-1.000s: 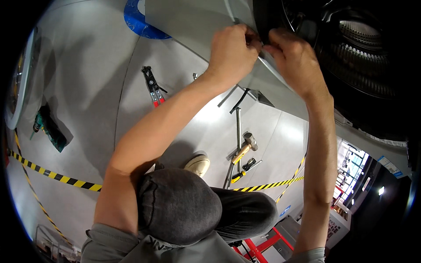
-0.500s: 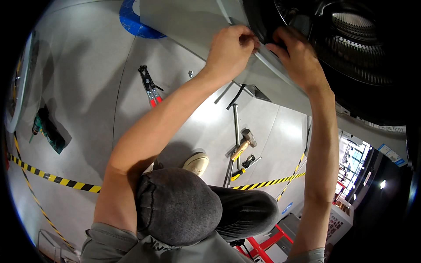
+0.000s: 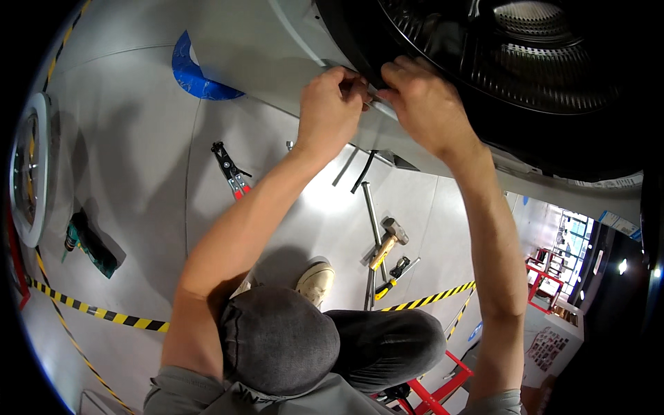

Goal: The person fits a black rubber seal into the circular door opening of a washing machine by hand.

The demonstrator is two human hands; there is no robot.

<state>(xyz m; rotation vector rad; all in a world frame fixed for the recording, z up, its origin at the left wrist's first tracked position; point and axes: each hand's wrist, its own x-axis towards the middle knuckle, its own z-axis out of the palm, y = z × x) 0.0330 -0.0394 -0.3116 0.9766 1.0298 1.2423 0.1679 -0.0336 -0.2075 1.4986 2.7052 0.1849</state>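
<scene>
My left hand (image 3: 333, 104) and my right hand (image 3: 423, 104) are raised together at the lower rim of a washing machine's round drum opening (image 3: 526, 62). Both pinch a thin grey metal band (image 3: 377, 105) that runs along the dark rim between them. The fingertips of the two hands nearly touch. The perforated steel drum shows inside the opening, above the right hand. The machine's grey front panel (image 3: 277, 41) lies under the left hand. My bent knees in dark trousers (image 3: 290, 339) fill the lower middle.
On the grey floor lie red-handled pliers (image 3: 232, 169), a wooden-handled hammer (image 3: 387, 238), a metal bar (image 3: 372, 214), a yellow-handled tool (image 3: 394, 273) and a green power tool (image 3: 86, 242). A round door (image 3: 31, 166) lies at the far left. Yellow-black tape (image 3: 97, 311) crosses the floor.
Both hands stay on the band at the rim; the view has tilted up, so more of the drum shows and the hands sit lower in the picture.
</scene>
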